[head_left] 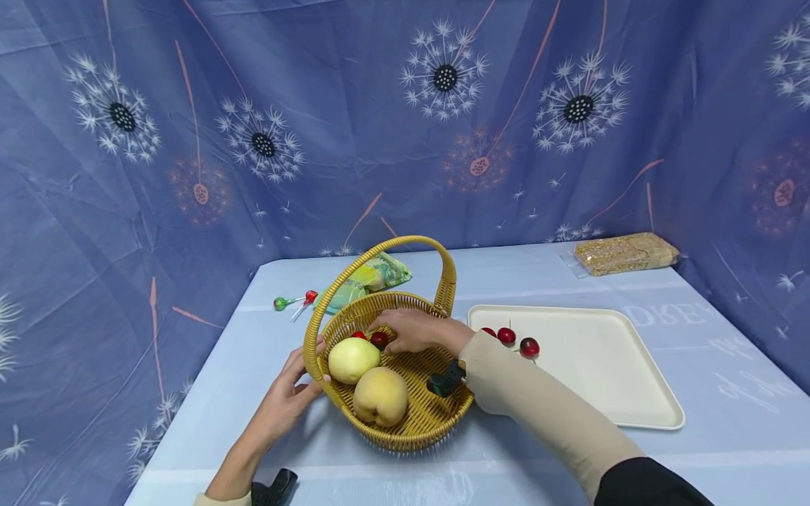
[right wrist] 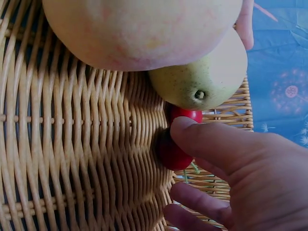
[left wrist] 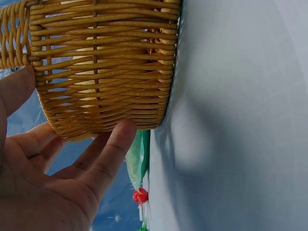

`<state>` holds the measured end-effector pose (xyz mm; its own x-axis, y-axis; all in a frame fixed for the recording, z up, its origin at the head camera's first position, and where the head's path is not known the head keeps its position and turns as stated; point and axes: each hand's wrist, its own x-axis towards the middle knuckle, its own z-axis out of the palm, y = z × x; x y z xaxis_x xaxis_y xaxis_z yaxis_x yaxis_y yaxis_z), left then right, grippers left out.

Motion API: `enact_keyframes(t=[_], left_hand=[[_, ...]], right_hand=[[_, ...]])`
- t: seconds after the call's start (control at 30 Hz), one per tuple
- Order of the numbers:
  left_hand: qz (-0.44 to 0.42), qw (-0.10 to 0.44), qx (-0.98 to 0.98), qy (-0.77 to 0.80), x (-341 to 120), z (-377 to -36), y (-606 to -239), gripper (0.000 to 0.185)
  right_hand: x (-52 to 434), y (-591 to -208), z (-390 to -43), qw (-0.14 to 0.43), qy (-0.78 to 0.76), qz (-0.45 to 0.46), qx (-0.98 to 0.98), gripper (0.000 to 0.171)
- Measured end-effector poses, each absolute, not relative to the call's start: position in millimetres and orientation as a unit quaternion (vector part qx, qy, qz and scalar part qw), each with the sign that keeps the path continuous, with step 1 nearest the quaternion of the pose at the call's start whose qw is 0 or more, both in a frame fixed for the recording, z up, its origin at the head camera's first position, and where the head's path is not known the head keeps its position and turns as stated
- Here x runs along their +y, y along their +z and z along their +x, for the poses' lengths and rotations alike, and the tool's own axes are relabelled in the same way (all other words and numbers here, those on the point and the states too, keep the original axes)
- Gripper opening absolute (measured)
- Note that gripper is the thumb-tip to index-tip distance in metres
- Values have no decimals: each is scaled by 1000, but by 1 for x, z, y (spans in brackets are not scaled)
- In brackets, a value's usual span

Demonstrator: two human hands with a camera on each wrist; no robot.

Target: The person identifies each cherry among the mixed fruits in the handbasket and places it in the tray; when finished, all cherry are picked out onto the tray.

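My right-hand fingers (right wrist: pixel 207 139) curl down onto a dark red cherry (right wrist: pixel 171 150) on the floor of the wicker basket (head_left: pixel 414 414), the thumb pressing its top, pinching it against the weave. My right hand (head_left: pixel 418 330) sits inside the basket, just behind the green pear (head_left: pixel 352 359). My left hand (head_left: pixel 287 393) lies open, fingers straight, against the outer wall at the near-left rim; the left wrist view shows the thumb touching the lower weave.

In the basket I count 2 large fruits, that pear and a yellow peach (head_left: pixel 380 396), touching each other, plus 2 cherries in the right wrist view: the pinched one and a brighter one (right wrist: pixel 187 114) tucked under the pear.

On the cream tray (head_left: pixel 607 393), just right of the basket, I count 3 cherries (head_left: pixel 529 346) near its left edge. Behind the basket lie a green packet (head_left: pixel 370 280) and 2 lollipops (head_left: pixel 292 301); its print is too small for me to read. A clear bag of grain bars (head_left: pixel 623 253) sits far right. Mirrored lettering shows faintly on the tablecloth (head_left: pixel 728 407), unreadable.
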<state>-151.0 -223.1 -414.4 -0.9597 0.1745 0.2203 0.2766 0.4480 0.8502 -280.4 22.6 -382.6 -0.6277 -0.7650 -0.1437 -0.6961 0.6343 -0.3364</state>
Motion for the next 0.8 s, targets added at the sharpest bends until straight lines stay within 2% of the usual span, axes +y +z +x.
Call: enact_keyframes(t=[0.3, 0.8], left_hand=[[-129, 47, -848, -512, -223, -151, -414, 59], [-128, 49, -848, -511, -222, -151, -414, 56]], right_hand=[[21, -384, -282, 161, -107, -423, 885, 55], [23, -389, -282, 144, -84, -436, 884, 45]])
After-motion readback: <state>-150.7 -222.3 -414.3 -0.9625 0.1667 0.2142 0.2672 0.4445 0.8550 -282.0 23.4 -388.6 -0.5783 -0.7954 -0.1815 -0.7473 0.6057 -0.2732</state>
